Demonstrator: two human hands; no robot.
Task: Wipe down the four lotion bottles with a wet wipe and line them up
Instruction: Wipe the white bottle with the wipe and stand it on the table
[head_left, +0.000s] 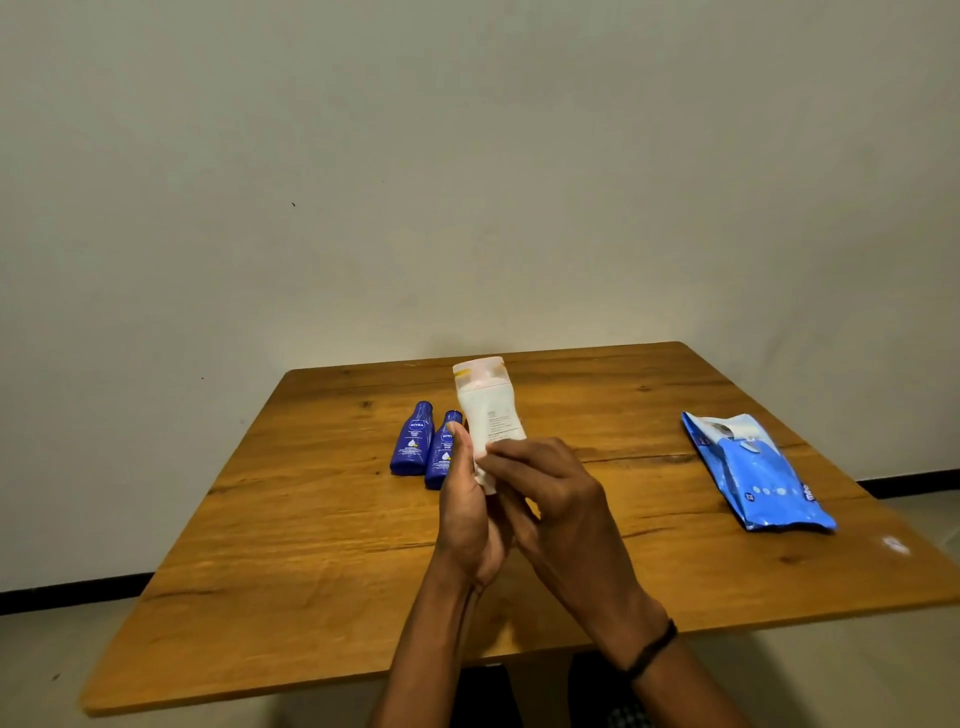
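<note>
- The two forearms come in from 6 o'clock, and they meet over the middle of the table. The right wrist wears a thin black band (653, 647).
- The wooden table (311, 519) fills the lower half of the view. Its far edge at 12 o'clock is against a plain pale wall (467, 156).
- A blue pack of wet wipes (761, 475) lies flat on the table at 3 o'clock from the hands, well apart from them. Its top flap looks lifted.
- The right hand (553, 501) has its fingers bent across the lower front of the white bottle.
- The left hand (467, 512) grips the same lower part from the 9 o'clock side, with the thumb pointing up along the bottle.
- The white bottle (488, 410) is held above the table by both hands. Its wide flat end points to 12 o'clock and it leans a little to 11 o'clock.
- The farther blue bottle (413, 441) and the nearer blue bottle (440, 457) stand side by side on the table at 10 o'clock from the hands. They almost touch each other, and the left thumb partly hides the nearer one.
- Some white shows between the two palms; I cannot tell if it is a wipe or the bottle.
</note>
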